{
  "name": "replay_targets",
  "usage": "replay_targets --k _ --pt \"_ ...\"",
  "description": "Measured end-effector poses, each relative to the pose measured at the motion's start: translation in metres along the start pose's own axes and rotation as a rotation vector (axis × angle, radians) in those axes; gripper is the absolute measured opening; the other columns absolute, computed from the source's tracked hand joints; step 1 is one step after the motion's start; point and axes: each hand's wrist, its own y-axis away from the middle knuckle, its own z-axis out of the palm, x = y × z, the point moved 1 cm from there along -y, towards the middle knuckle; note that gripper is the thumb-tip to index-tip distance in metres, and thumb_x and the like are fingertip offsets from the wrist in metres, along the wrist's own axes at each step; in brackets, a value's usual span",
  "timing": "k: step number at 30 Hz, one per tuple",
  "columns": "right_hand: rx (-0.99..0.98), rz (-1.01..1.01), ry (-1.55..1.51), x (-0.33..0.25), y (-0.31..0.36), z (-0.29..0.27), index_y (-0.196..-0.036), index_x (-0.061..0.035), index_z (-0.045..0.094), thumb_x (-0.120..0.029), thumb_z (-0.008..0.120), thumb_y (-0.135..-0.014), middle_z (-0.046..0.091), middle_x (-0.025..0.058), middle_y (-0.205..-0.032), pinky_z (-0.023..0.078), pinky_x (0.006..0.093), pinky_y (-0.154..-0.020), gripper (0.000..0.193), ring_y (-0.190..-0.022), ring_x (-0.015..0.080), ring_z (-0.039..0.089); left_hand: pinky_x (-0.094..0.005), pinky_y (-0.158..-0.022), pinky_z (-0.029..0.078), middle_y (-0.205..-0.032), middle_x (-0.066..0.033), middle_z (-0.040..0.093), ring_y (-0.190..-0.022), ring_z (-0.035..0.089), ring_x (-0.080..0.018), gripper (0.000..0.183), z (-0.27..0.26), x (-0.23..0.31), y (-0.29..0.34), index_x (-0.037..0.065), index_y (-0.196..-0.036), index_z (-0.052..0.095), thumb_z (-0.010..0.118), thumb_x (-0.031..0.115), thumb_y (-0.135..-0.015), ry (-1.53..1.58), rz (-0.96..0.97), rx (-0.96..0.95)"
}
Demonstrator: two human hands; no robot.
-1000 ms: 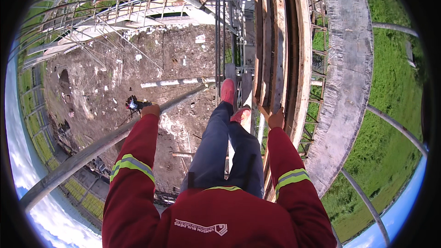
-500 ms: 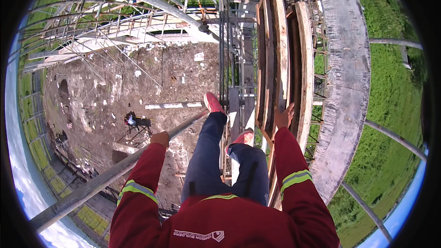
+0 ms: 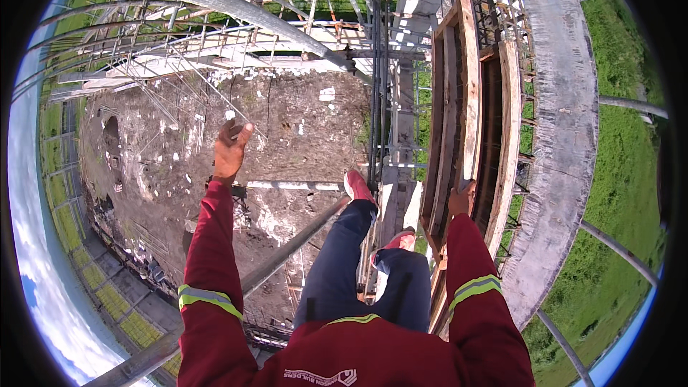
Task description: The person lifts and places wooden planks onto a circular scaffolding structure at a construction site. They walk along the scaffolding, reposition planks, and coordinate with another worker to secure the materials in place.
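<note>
My left hand (image 3: 231,149) is raised over the ground far below, off the metal pipe (image 3: 294,245), with its fingers apart and slightly bent and nothing in them. A dark band circles that wrist. My right hand (image 3: 461,199) is closed over the near part of a long wooden plank (image 3: 469,93), one side of a timber formwork standing on edge. Some of its fingers are hidden behind the wood. Both arms wear red sleeves with yellow and grey bands. My pink shoes (image 3: 357,185) stand on narrow supports beside the formwork.
A second formwork board (image 3: 507,136) and a broad grey concrete beam (image 3: 555,115) run along the right. Thick scaffold pipes (image 3: 208,3) cross at the upper left. Rubble-strewn ground (image 3: 287,136) lies far below. Grass (image 3: 627,172) spreads beyond the beam.
My left hand has let go of the metal pipe and lifted forward, its fingers spreading. My right hand stays at the formwork, its fingers now closed over the plank. The view has shifted slightly.
</note>
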Motion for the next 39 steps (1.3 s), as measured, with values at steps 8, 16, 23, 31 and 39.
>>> replay_targets --k 8,16,23,31,39 --pt "0.211 -0.104 0.041 -0.012 -0.03 -0.005 -0.145 -0.0062 0.016 -0.024 0.064 -0.081 0.054 0.0278 -0.121 0.045 0.0465 -0.091 0.082 -0.108 0.0416 0.056 -0.0329 -0.076 0.051 -0.101 -0.0183 0.059 -0.089 0.058 -0.0221 0.079 -0.184 0.24 -0.225 -0.015 -0.122 0.038 0.079 0.03 -0.073 0.07 0.779 0.639" --pt "0.174 0.062 0.095 -0.042 -0.029 0.001 -0.127 -0.0059 0.028 -0.022 0.068 -0.079 0.056 0.026 -0.112 0.046 0.0488 -0.089 0.065 -0.11 0.0402 0.055 -0.0339 -0.077 0.049 -0.097 -0.0226 0.061 -0.076 0.059 -0.023 0.071 -0.151 0.279 -0.193 -0.02 -0.099 0.05 0.083 0.034 -0.066 0.323 0.528 0.953" --pt "0.076 0.068 0.141 -0.051 -0.041 0.017 -0.15 -0.0144 0.003 -0.026 0.064 -0.079 0.039 0.019 -0.142 0.041 0.0469 -0.099 0.094 -0.124 0.0374 0.045 -0.0319 -0.071 0.049 -0.091 -0.0158 0.065 -0.074 0.059 -0.0197 0.052 -0.138 0.282 -0.184 -0.012 -0.1 0.051 0.08 0.022 -0.072 0.477 0.724 0.841" --pt "0.183 0.047 -0.033 -0.076 -0.073 -0.017 -0.131 -0.006 0.029 -0.032 0.073 -0.071 0.056 0.0261 -0.115 0.045 0.047 -0.091 0.079 -0.109 0.0407 0.055 -0.0313 -0.066 0.05 -0.096 -0.0196 0.063 -0.073 0.059 -0.0188 0.057 -0.14 0.265 -0.195 -0.014 -0.103 0.046 0.077 0.026 -0.078 0.561 0.689 0.937" --pt "-0.237 0.153 0.108 -0.155 -0.106 -0.043 -0.125 -0.0048 0.041 -0.035 0.073 -0.071 0.057 0.022 -0.119 0.048 0.0459 -0.091 0.07 -0.109 0.0374 0.058 -0.0393 -0.071 0.051 -0.087 -0.0113 0.06 -0.08 0.06 -0.0241 0.036 -0.127 0.289 -0.152 -0.003 -0.093 0.058 0.065 0.031 -0.086 0.525 0.403 0.893"
